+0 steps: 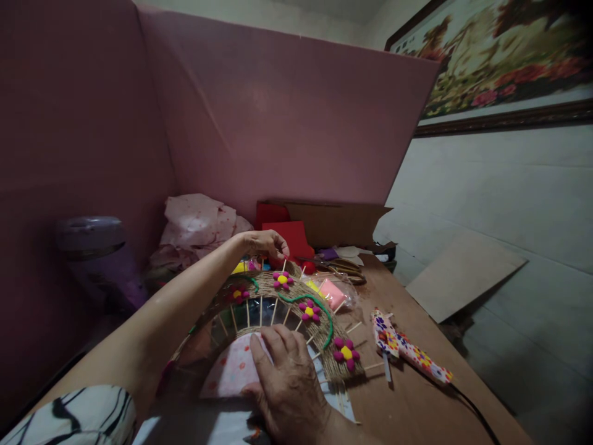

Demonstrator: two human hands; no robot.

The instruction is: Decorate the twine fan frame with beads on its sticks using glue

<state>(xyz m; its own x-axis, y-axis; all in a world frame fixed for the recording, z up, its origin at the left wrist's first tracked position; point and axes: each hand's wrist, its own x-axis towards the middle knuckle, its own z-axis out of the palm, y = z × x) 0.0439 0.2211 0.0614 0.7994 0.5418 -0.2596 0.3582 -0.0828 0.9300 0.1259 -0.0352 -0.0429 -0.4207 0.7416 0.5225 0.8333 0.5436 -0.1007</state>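
A round craft piece of woven twine (pixel 266 285) with thin wooden sticks radiating through it lies in front of me. Magenta flowers with yellow centres (pixel 346 353) and a green wavy strand (pixel 330 324) decorate its band. At its far edge, my left hand (pixel 267 243) pinches a small red piece at the tip of one stick. My right hand (pixel 291 377) lies with fingers spread on the pale, red-spotted fabric centre (pixel 231 368), pressing nothing between its fingers. My left forearm covers part of the craft piece's left side.
On the right of the brown tabletop (pixel 417 408) lies a flower-patterned glue gun (pixel 403 346) with a black cord. Scissors (pixel 345 269), a bag with pink material (pixel 332 293) and red sheets (pixel 290 238) sit behind. Crumpled fabric (pixel 199 225) is at back left, cardboard (pixel 328 222) at the back.
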